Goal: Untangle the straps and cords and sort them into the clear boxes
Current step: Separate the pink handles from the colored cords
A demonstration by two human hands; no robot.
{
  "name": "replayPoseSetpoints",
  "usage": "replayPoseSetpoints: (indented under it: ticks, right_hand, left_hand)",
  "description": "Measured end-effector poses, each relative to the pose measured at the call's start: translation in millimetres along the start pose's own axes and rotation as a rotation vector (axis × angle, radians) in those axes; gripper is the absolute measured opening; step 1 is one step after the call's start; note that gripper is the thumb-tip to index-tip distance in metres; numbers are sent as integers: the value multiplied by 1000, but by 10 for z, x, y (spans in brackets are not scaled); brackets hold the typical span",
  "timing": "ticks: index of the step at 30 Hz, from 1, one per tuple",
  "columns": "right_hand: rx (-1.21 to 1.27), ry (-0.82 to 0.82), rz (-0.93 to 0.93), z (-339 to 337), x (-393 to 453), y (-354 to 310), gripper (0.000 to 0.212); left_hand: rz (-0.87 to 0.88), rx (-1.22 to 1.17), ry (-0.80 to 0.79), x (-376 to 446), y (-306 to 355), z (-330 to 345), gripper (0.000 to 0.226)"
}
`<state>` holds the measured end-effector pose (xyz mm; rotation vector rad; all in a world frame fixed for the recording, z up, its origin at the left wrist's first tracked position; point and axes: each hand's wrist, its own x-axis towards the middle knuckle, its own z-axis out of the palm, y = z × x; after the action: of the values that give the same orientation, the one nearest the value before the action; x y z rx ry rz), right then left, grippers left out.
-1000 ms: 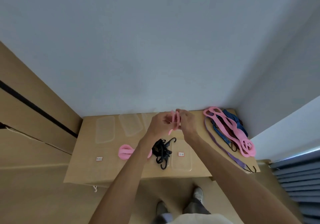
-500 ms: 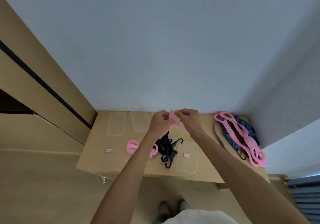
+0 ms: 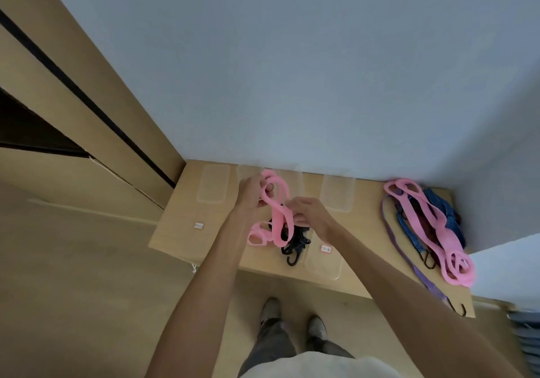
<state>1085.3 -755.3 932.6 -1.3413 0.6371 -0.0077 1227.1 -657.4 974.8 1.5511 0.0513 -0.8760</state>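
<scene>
Grey wall backs a wooden desk (image 3: pixel 175 231) carrying clear boxes (image 3: pixel 212 187). Above its middle, the left hand (image 3: pixel 252 192) and right hand (image 3: pixel 309 212) each curl fingers round a pink strap (image 3: pixel 277 217), over black cords (image 3: pixel 295 246). More straps (image 3: pixel 432 228) lie tangled at right.

You have the surface (image 3: pixel 175 231) at mid-frame; boxes (image 3: pixel 212 187) line its far edge, a strap pile (image 3: pixel 432 231) lies at right, and hooked cords (image 3: pixel 295 246) sit centre, beneath your hands (image 3: pixel 309 214).
</scene>
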Motion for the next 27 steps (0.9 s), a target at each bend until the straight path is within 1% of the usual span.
replayPoseSetpoints:
  ticks: [2, 4, 6, 8, 11, 14, 16, 18, 20, 22, 23, 27]
  right_hand:
    - [-48, -34, 32, 32, 61, 46, 29]
    - [-69, -62, 55, 117, 133, 85, 26]
    - [-65, -101, 84, 241, 210, 105, 20]
    - [-12, -115, 123, 345, 325, 132, 20]
    - [91, -129, 165, 470, 523, 146, 29]
    - [102, -97, 193, 586, 740, 154, 31]
    - [-1, -9, 208, 662, 887, 160, 29]
    - [-187, 71, 212, 733, 1027, 191, 28]
    - [-353, 112, 223, 805, 1156, 267, 34]
    - [-455, 128, 246, 895, 1275, 387, 42]
    - [-502, 134, 251, 955, 1326, 456, 43]
    - [-657, 192, 255, 1175, 1457, 714, 38]
  left_hand:
    - [-75, -156, -69, 73, -56, -98, 29]
    - [-141, -284, -133, 150, -112, -158, 23]
    - [-190, -360, -164, 246, -148, -212, 17]
    - [-205, -358, -168, 366, -154, -329, 15]
    - [-180, -225, -162, 593, -142, -613, 10]
    - [-173, -80, -137, 847, -164, -835, 17]
    - [-147, 109, -71, 1009, -220, -944, 20]
    - [-90, 337, 11, 1154, -314, -1075, 17]
    - [-61, 484, 51, 1264, -426, -1238, 14]
    - [-61, 563, 59, 1360, -537, -1397, 17]
    - [-61, 574, 61, 1402, -591, -1471, 21]
    - [-73, 591, 45, 1505, -802, -1684, 31]
